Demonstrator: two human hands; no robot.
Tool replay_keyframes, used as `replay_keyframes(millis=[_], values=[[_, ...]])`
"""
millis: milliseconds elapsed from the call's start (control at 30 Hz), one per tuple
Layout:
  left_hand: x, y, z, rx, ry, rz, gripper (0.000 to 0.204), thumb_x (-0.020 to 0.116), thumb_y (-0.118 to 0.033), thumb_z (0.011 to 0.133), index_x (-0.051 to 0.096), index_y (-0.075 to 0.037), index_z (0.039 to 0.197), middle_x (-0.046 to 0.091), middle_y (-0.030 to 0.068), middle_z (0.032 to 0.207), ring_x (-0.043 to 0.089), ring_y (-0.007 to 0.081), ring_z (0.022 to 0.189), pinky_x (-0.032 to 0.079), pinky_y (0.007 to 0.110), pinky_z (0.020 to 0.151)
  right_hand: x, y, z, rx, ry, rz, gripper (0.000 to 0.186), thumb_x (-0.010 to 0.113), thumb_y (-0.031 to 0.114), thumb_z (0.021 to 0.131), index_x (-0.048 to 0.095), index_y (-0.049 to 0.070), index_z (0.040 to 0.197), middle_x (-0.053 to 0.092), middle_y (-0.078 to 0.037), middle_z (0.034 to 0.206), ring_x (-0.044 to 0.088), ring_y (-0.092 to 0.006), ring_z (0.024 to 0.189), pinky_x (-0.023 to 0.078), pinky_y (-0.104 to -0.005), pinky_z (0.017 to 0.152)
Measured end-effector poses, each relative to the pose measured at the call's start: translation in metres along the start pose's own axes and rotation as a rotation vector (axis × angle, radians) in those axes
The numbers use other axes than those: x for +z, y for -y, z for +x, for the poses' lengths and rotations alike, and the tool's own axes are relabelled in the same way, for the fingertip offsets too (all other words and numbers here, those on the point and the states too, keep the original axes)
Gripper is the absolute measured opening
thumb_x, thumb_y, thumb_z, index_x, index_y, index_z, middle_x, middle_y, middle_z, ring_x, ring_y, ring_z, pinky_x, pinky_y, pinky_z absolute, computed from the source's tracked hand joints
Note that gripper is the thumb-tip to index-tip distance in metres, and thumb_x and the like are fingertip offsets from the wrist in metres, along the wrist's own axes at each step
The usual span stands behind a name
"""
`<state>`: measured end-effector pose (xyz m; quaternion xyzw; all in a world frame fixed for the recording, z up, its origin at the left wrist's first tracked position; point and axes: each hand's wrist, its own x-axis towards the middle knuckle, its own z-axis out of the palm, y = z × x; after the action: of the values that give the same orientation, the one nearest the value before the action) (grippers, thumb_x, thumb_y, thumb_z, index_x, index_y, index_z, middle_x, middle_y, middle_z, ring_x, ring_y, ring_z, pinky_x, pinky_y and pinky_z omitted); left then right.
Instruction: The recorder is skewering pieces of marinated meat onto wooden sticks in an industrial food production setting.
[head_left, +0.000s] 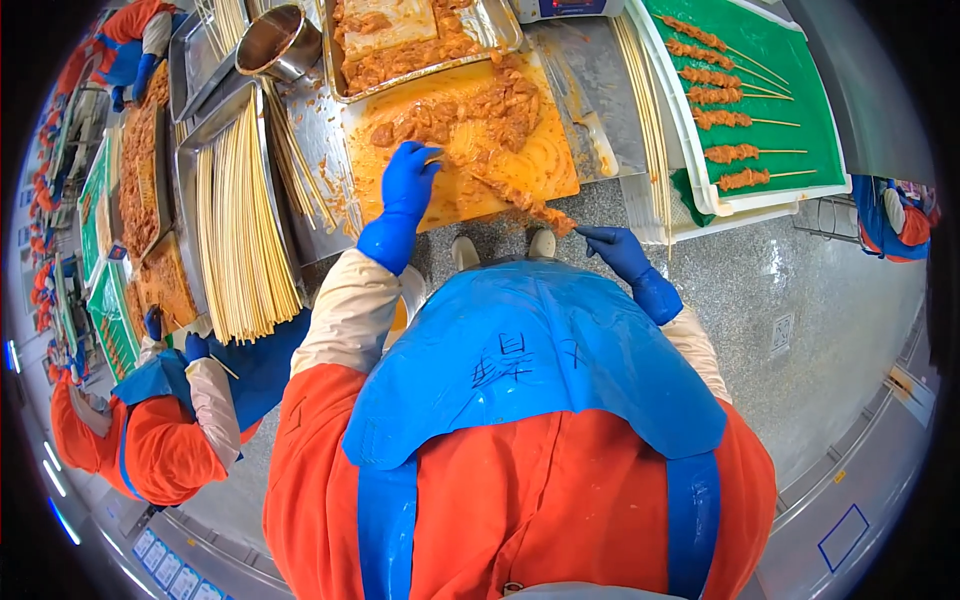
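My right hand (625,258), in a blue glove, pinches one end of a meat skewer (540,208) just off the near edge of the yellow cutting board (555,150). Chunks of orange-red marinated meat run along the skewer toward the upper left. Over the board's left part is my left hand (405,190), also blue-gloved, its fingertips closed together; what they hold is too small to make out. Beyond it lies a heap of loose marinated meat (480,112) on the board.
Left of the board, a metal tray holds many bare bamboo sticks (240,220). A meat-filled metal tray (400,85) and a steel pot (280,43) stand behind. Several finished skewers (722,120) lie on a green-lined white tray (790,190) at right. A co-worker (170,430) works at lower left.
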<state>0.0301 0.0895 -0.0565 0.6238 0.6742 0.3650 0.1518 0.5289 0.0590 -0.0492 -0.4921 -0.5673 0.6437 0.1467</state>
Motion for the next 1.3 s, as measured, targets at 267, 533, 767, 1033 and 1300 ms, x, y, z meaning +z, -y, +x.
replay_keyframes(millis=[267,533,767,1033,1300], values=[[0.034,-0.008,-0.011,0.146,0.244,0.209,0.020,0.083,-0.019,0.098,0.085,-0.015,0.117,0.074,0.0129,0.115,0.073,0.0407,0.108,0.061,0.052,0.091,-0.017,-0.039,-0.019,0.019,-0.024,-0.031,0.040,0.067,0.005,0.111,0.081,0.009,0.148,0.082,-0.006,0.101,0.075,-0.0150,0.092,0.063,-0.0341,0.091],[0.039,-0.039,-0.002,0.116,0.269,0.209,0.028,0.081,-0.020,0.098,0.084,-0.018,0.125,0.074,0.0124,0.116,0.073,0.0412,0.109,0.061,0.052,0.094,-0.022,-0.042,-0.018,0.031,-0.053,-0.031,0.037,0.073,0.006,0.110,0.083,0.010,0.145,0.087,-0.011,0.122,0.077,-0.0148,0.096,0.064,-0.0335,0.090],[0.049,-0.031,0.025,0.308,0.302,0.071,0.029,0.080,-0.012,0.097,0.086,-0.019,0.125,0.076,0.0115,0.117,0.074,0.0389,0.114,0.062,0.050,0.097,-0.025,-0.039,-0.014,0.000,-0.037,-0.028,0.040,0.067,0.004,0.111,0.082,0.010,0.147,0.080,-0.004,0.101,0.074,-0.0141,0.092,0.063,-0.0340,0.090],[0.054,-0.045,0.006,0.039,0.242,-0.038,0.034,0.082,-0.012,0.099,0.083,-0.016,0.132,0.075,0.0158,0.119,0.075,0.0407,0.110,0.062,0.049,0.098,-0.026,-0.032,-0.027,0.005,-0.074,0.006,0.041,0.068,0.004,0.110,0.081,0.010,0.149,0.082,-0.005,0.102,0.074,-0.0135,0.091,0.063,-0.0335,0.090],[0.076,-0.056,-0.004,0.201,0.373,0.148,0.038,0.087,-0.019,0.096,0.081,-0.015,0.133,0.073,0.0175,0.122,0.075,0.0417,0.111,0.062,0.050,0.095,-0.040,-0.062,-0.041,0.014,-0.088,0.004,0.042,0.068,0.003,0.110,0.081,0.010,0.149,0.082,-0.006,0.103,0.075,-0.0132,0.091,0.063,-0.0328,0.090]])
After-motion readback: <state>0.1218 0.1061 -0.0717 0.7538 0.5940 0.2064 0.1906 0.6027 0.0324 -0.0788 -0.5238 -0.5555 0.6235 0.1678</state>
